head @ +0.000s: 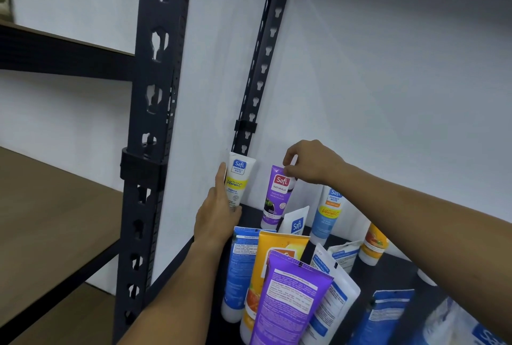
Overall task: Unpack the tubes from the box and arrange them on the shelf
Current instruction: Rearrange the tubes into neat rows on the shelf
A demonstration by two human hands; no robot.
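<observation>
A white and yellow tube (pixel 238 178) stands upright in the back left corner of the dark shelf (pixel 388 275). My left hand (pixel 219 211) grips its lower part from the left. To its right a purple tube (pixel 277 195) stands upright against the white back wall. My right hand (pixel 310 161) pinches its top edge between thumb and fingers. Several more tubes stand on the shelf: a white and blue one (pixel 328 211), an orange one (pixel 374 242), and a front cluster with a blue tube (pixel 239 269), an orange tube (pixel 271 261) and a large purple tube (pixel 288 303).
Dark slotted metal uprights (pixel 149 123) frame the shelf on the left. A neighbouring rack with brown boards (pixel 50 206) lies further left. The white wall (pixel 388 95) closes the back. A blue and white tube (pixel 382 317) leans at the lower right.
</observation>
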